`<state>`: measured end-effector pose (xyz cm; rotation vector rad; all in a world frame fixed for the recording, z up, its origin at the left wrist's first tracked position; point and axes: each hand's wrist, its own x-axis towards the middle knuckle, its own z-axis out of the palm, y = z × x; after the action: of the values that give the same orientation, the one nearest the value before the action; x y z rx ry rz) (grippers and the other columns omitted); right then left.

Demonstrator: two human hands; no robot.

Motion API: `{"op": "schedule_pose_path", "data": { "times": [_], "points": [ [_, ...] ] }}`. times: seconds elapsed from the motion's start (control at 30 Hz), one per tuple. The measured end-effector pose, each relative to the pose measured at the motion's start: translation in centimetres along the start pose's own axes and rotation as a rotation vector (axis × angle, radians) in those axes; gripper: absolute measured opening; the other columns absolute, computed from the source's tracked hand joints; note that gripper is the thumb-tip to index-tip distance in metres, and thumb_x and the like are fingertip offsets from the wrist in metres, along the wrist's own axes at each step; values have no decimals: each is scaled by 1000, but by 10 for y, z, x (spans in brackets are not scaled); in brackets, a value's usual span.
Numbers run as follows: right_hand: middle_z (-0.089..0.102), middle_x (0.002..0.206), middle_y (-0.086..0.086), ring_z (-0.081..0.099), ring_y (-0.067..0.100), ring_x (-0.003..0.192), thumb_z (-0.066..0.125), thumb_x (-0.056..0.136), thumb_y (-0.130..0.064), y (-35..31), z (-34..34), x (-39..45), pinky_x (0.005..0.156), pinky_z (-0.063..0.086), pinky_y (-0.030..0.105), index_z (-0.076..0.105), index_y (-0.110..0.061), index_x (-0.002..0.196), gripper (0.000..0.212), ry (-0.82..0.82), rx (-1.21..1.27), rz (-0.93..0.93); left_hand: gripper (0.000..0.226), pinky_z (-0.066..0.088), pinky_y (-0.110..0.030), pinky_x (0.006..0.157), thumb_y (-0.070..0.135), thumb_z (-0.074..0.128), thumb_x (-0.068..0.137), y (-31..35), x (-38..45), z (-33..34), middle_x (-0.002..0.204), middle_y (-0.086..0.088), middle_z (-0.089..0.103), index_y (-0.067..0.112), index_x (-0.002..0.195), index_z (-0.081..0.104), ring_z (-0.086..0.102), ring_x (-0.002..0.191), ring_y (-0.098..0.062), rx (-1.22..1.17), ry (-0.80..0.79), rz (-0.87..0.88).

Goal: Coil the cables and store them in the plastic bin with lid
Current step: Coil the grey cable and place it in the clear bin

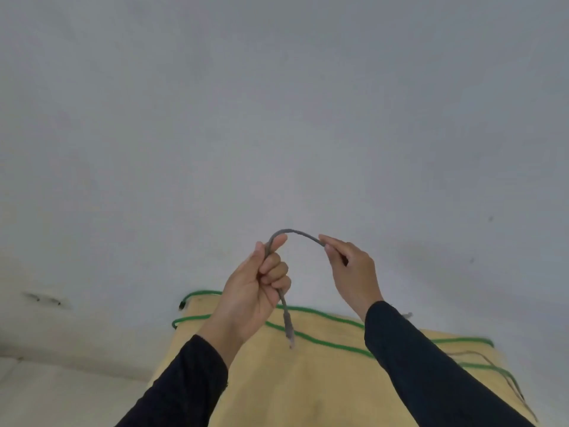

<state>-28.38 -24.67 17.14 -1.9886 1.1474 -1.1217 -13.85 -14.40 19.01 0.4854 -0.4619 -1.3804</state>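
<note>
coiling barely begun, bin nowhere in sight

both hands are raised in front of a pale wall, holding 1 grey cable (303, 234) that arches between them. the left hand (257, 291) is closed in a fist around it, thumb pressed on top, and the cable's free end with its plug hangs below that fist, above the table. the right hand (354, 272) pinches the cable at the other end of the arch between thumb and fingertips; where the cable runs beyond that pinch cannot be made out.

this looks like the first loop being shaped, so no coil is finished yet. a green cable (323, 340) lies uncoiled in long wavy runs across the yellow table (277, 389), and a thin brownish cable (505, 377) trails off near the right edge. the plastic bin and its lid are out of view. by this reading, nearly everything remains: coiling at least 3 cables, then storing them and closing the lid.
</note>
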Motion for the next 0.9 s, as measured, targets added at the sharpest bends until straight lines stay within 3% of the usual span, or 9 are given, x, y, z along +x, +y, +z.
{"op": "schedule_pose_path", "data": {
  "times": [0.1,0.23,0.37,0.43,0.5,0.6,0.73,0.83,0.9],
  "points": [
    [63,90,-6,57,2,78,46,95,-20,12,-16,-30,70,40,5,60,-20,119,27,-108,-48,-17,34,34,-14,46,30,34,98,-7,18,39,53,8,33,11,106,62,33,46,-4,-94,9,130],
    [66,109,3,59,17,97,40,97,-26,17,-30,-75,87,45,25,56,-21,122,30,-412,-237,-205,27,38,-13,50,26,35,100,0,40,66,56,10,44,18,115,55,37,48,-3,-27,111,309],
    [65,106,2,58,18,93,42,96,-25,-14,-61,-79,80,41,24,59,-18,117,28,-432,-282,-347,26,34,-18,56,24,32,101,-14,37,74,59,12,47,23,110,56,36,53,-5,504,146,346],
    [65,95,-1,56,13,80,45,95,-25,-36,-84,-67,74,44,25,63,-16,107,24,-382,-284,-398,27,35,-18,58,22,31,101,-30,24,76,65,11,49,22,106,58,38,56,-8,865,67,335],
    [58,79,-7,48,2,67,53,91,-25,-56,-108,-52,67,39,18,67,-17,99,18,-359,-290,-423,28,39,-15,58,19,32,101,-45,9,79,65,9,52,19,103,60,41,58,-9,1031,-30,280],
    [53,68,-14,49,-1,60,67,82,-20,-78,-140,-29,60,36,9,72,-17,89,9,-291,-210,-362,34,37,-19,53,12,27,100,-61,-13,87,55,5,50,9,98,61,41,51,-11,976,-130,137],
    [66,76,-10,58,3,68,69,80,-22,-85,-168,-15,64,43,10,74,-27,87,9,-174,36,-205,44,22,-20,42,10,22,98,-64,-32,99,48,5,30,17,92,66,21,44,-11,714,-180,33],
    [63,61,-23,53,-5,57,60,87,-20,-80,-157,-16,56,39,7,73,-23,96,15,-115,190,-134,44,14,-21,43,27,24,100,-49,-37,119,49,8,22,17,97,67,14,44,-9,512,-235,17],
    [53,50,-20,46,-2,50,52,92,-24,-72,-138,-21,54,35,9,70,-27,104,21,-77,211,-86,52,16,-19,42,44,22,96,-38,-35,131,50,10,21,16,105,65,15,42,-6,423,-295,20]
  ]
}}
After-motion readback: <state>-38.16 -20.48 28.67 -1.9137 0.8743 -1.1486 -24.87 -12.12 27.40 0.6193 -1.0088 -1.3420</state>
